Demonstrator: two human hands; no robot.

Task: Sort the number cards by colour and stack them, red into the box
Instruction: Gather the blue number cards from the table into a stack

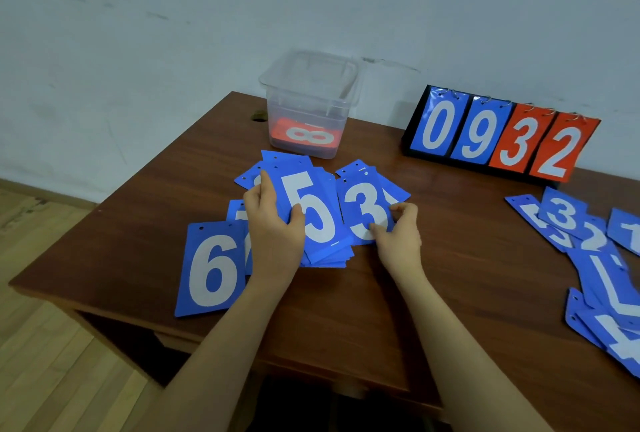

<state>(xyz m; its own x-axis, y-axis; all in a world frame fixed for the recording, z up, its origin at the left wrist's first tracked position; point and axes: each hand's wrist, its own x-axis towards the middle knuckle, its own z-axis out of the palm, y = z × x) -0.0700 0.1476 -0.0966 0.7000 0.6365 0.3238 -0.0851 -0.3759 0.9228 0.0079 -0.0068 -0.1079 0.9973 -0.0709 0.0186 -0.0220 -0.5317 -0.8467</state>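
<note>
A stack of blue cards topped by a 5 (317, 210) lies mid-table, and my left hand (273, 220) grips its left edge, thumb on top. My right hand (398, 230) pinches the lower right of a blue 3 card (363, 210), which overlaps other blue cards beside the stack. A blue 6 card (211, 272) lies flat at the front left, partly covering a blue 7. The clear plastic box (308, 92) stands behind the stack with a red 8 card (306, 135) inside.
A flip scoreboard (498, 137) showing 0 9 3 2 stands at the back right. Several loose blue cards (588, 251) are scattered along the table's right edge. The wooden table (346, 310) drops off at the left and front.
</note>
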